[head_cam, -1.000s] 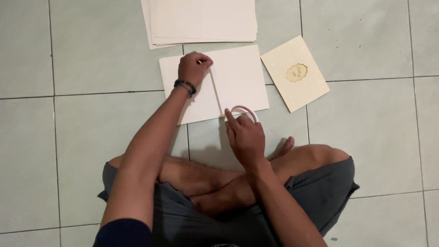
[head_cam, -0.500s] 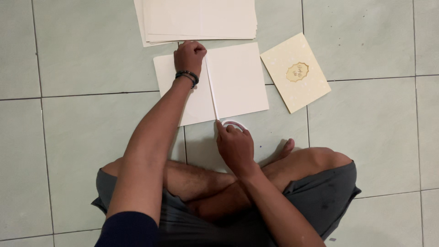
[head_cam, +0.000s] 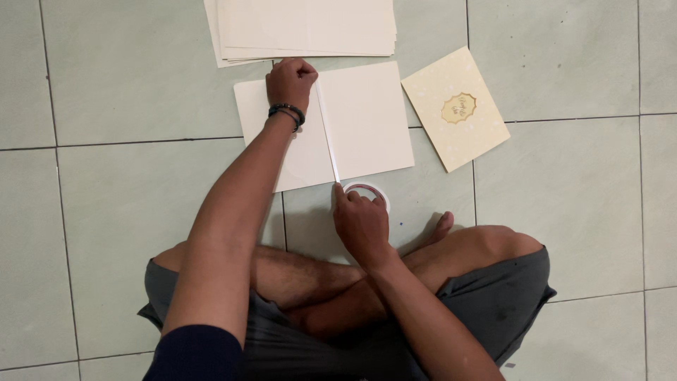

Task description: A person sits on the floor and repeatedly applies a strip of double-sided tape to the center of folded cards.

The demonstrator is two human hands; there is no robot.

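Head view: tape strip [head_cam: 327,130] lengthwise along card [head_cam: 367,116].

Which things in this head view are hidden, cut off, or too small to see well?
- Tape roll: the right hand covers most of it, so only its far rim shows.
- Paper stack: the top edge of the picture cuts it off.
- Gold emblem on the cream card: too small to make out.
- Left hand: a closed fist on the open white card, with its fingertips hidden.
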